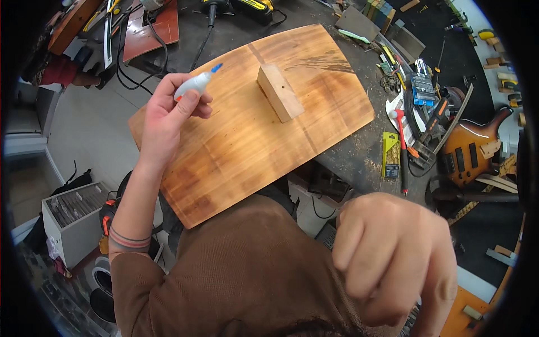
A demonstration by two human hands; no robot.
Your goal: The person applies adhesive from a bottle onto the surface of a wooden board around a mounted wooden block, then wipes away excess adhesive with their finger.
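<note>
My left hand (179,99) holds a small white glue bottle (191,86) with a blue tip, above the left part of a curved wooden panel (240,147). The panel has brown scorch-like patches and extends over the bench edge towards my lap. On its upper middle rests a pale rectangular wood block (280,92) with a small dark hole. My right hand (391,257) is raised close to the camera at the lower right, its fingers curled down. Its fingertips and palm are hidden, so whether it holds anything does not show.
On the dark bench (353,156) to the right are a drill bit case (390,156), a red-headed hammer (400,126), cables and a sunburst electric guitar body (473,147). A reddish board (147,33) and corded power tools (252,8) lie at the back. Another person's legs (63,71) show upper left.
</note>
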